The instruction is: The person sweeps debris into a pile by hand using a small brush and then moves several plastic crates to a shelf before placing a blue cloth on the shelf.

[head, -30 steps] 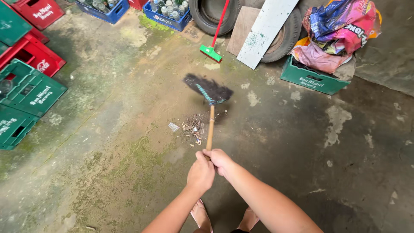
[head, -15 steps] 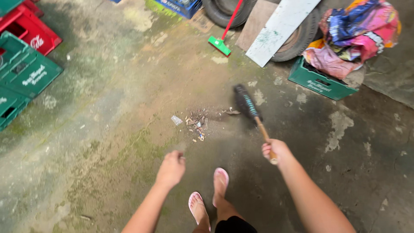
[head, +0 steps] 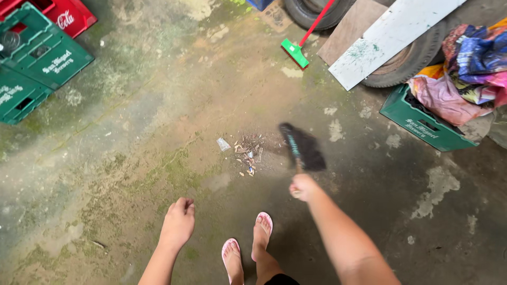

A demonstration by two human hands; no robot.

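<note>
My right hand (head: 302, 186) grips the short wooden handle of a black soft broom (head: 302, 146). Its blurred head is down at the floor just right of a small pile of debris (head: 247, 153). A scrap of clear plastic (head: 223, 144) lies left of the pile. My left hand (head: 178, 222) hangs free at lower left with its fingers loosely curled and nothing in it. My feet in pink slippers (head: 248, 248) stand below the pile on the stained concrete floor (head: 132, 137).
Green crates (head: 37, 60) and a red crate (head: 71, 13) sit at upper left. A green push broom (head: 296, 53) with a red handle, tyres (head: 406, 58) and leaning boards (head: 393, 37) line the back. At right, a green crate (head: 422, 124) carries colourful bags (head: 470, 68).
My left hand let go of the broom handle and dropped to my side. My right hand alone swung the broom right, then back toward the pile. The view shifted forward and right.
</note>
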